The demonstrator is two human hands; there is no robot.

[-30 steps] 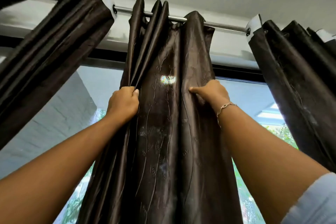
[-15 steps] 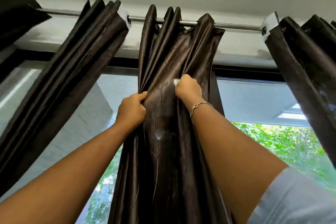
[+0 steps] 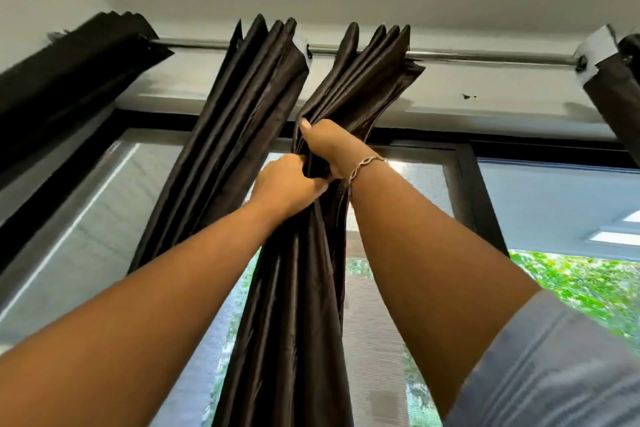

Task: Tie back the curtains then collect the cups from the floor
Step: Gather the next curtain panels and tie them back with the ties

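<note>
A dark brown satin curtain panel [image 3: 360, 80] hangs from a metal rod [image 3: 485, 55] above a window. Its folds are bunched into one narrow bundle that drops straight down [image 3: 294, 322]. My right hand [image 3: 329, 146], with a chain bracelet on the wrist, grips the bundle high up. Just below and to the left, my left hand [image 3: 287, 184] grips the same bundle, touching the right hand. No cups are in view.
More gathered curtain panels hang on the rod: one just left [image 3: 242, 121], one at far left [image 3: 69, 80], one at far right [image 3: 620, 87]. Behind them is a black-framed window [image 3: 478, 184] with mesh and green foliage outside. The ceiling is close above.
My right hand swept left, pushing the spread panel into a tight bundle against my left hand. The window to the right of it is now uncovered. My view shifted right.
</note>
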